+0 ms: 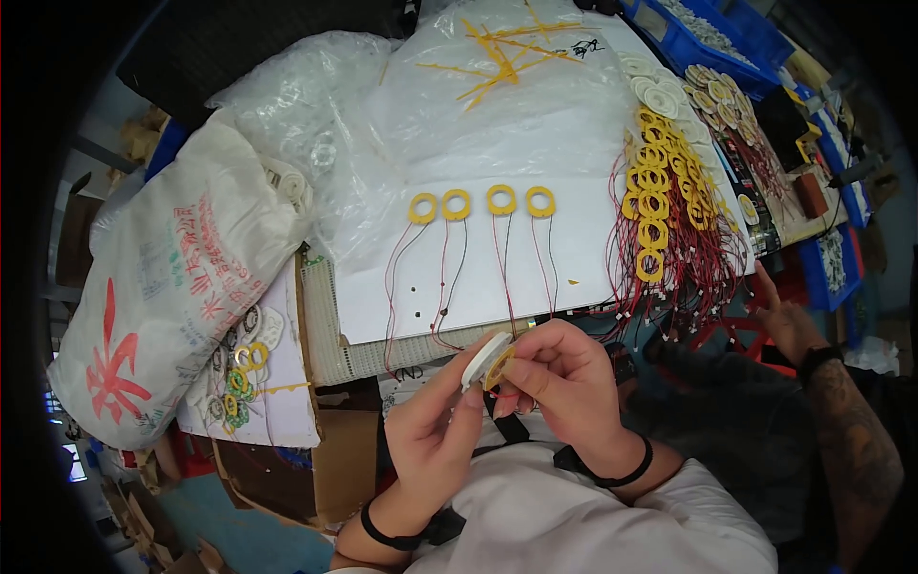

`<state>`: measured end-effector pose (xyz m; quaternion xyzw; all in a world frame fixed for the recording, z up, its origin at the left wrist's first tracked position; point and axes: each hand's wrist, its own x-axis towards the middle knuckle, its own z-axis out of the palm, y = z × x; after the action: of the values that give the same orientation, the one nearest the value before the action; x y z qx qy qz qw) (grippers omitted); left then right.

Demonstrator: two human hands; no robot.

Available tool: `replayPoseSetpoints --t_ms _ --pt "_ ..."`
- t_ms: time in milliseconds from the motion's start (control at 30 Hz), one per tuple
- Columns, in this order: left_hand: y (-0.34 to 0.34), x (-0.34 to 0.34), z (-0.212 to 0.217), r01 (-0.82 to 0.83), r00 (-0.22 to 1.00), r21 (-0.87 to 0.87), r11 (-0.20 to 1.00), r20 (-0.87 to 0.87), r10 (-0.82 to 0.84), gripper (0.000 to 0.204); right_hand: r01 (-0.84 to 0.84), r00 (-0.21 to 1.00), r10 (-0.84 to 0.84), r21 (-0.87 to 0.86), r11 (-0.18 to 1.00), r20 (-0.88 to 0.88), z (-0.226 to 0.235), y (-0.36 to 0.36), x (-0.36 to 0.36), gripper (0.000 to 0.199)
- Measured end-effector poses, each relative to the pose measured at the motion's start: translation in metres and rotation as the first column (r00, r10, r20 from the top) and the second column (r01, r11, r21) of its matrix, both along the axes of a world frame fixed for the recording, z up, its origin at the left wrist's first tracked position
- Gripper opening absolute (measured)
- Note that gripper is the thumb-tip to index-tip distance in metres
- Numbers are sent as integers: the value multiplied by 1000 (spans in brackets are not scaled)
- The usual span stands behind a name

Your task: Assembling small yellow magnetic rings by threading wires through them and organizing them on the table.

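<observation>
Close to my body, in front of the table's near edge, my left hand [427, 430] grips a white round disc [478, 364] by its rim. My right hand [579, 387] pinches a yellow ring [497, 367] against the disc's right face. The two parts stand on edge, touching or nearly so; my fingers cover much of both. A bit of red wire hangs under the ring. Beyond my hands, several yellow ring coils [501, 199] lie in a row on a white sheet [583, 230], their thin red and black wires trailing toward me.
At the right lies a pile of yellow ring coils [652, 206] with tangled red wires; white discs [660, 96] lie behind it. Yellow strips [502, 62] rest on clear plastic. A white sack [182, 277] bulges at the left. Another person's hand [789, 325] touches the right edge.
</observation>
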<state>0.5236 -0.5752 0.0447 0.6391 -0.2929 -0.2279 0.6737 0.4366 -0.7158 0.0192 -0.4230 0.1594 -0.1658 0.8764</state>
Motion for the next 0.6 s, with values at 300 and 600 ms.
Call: replayPoseSetpoints --t_ms 300,600 --pt "7 6 -8 26 997 92 995 64 -32 42 -4 1000 4 -8 1000 3 -6 1 2 13" --pt "7 1 -3 -53 999 164 985 21 50 37 -16 996 14 -22 1000 -92 5 2 3 15"
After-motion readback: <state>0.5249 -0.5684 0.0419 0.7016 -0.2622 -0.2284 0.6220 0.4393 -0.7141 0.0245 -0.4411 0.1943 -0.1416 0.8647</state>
